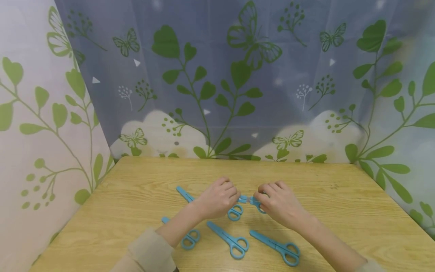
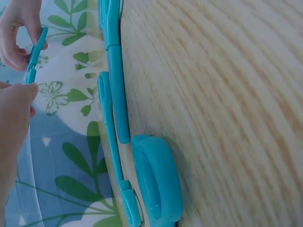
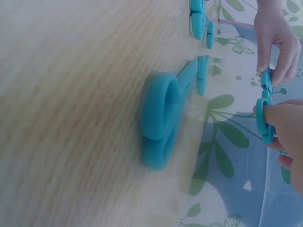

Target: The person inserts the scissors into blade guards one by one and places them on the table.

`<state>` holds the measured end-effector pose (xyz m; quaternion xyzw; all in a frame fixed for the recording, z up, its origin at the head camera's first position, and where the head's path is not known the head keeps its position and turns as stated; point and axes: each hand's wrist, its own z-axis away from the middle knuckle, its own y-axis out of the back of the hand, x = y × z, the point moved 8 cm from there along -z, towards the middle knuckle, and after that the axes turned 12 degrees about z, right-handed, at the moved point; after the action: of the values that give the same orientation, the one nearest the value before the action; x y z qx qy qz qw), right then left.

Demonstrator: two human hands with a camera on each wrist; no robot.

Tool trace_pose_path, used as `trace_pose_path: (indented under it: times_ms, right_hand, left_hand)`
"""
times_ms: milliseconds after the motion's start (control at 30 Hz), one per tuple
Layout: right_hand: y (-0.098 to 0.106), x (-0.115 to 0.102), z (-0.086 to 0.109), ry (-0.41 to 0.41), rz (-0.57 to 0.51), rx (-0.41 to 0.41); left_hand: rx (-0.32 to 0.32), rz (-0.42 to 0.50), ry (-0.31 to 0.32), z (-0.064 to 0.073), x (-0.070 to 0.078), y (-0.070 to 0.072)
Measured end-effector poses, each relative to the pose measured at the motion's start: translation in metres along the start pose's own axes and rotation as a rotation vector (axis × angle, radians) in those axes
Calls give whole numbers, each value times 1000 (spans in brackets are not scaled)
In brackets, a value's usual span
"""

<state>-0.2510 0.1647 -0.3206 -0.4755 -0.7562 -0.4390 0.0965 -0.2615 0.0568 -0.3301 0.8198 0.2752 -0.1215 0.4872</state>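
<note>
Up above the table, both hands hold one pair of light-blue scissors. My left hand (image 1: 219,197) pinches the blade end, which sits in a blue blade cover (image 1: 242,199). Fingers of my right hand (image 1: 279,202) grip the blue handles (image 3: 261,117). A short gap shows between cover and handles in the head view. Beneath the hands lie several matching scissors, among them one pair (image 1: 228,240) in front and another pair (image 1: 276,247) nearer the right forearm. Behind the left hand, a handle loop (image 1: 235,212) and a blue blade end (image 1: 185,193) show; whether they belong together is hidden.
More scissors (image 1: 190,239) lie partly under the left forearm. All rest on a wood-grain table (image 1: 323,200). A cloth backdrop (image 1: 217,94) printed with leaves and butterflies hangs behind the table's far edge, with patterned cloth along both sides.
</note>
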Motion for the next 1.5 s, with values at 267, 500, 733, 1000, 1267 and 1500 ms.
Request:
trace_pose_path:
  times_ms: [267,500,733,1000,1267,1500]
  right_hand:
    - [0,0,1,3,-5,-2]
    - [0,-1,1,1,-5,-12]
    - [0,-1,0,-1,-9,-13]
    - [1,-1,0,2,-5,-3]
    - [0,0,1,-5,-10,-16]
    - [0,0,1,-9,-30,-25]
  left_hand:
    - [-13,-36,-23,0,3,-3]
    - [-19,-34,-23,0,3,-5]
    - [-25,-22,-13,-1,2,-4]
    - [-22,-38,-24,-1,3,-4]
    - [-12,-37,-54,-6,4,7]
    - [-17,-7,-16,-3,3,-5]
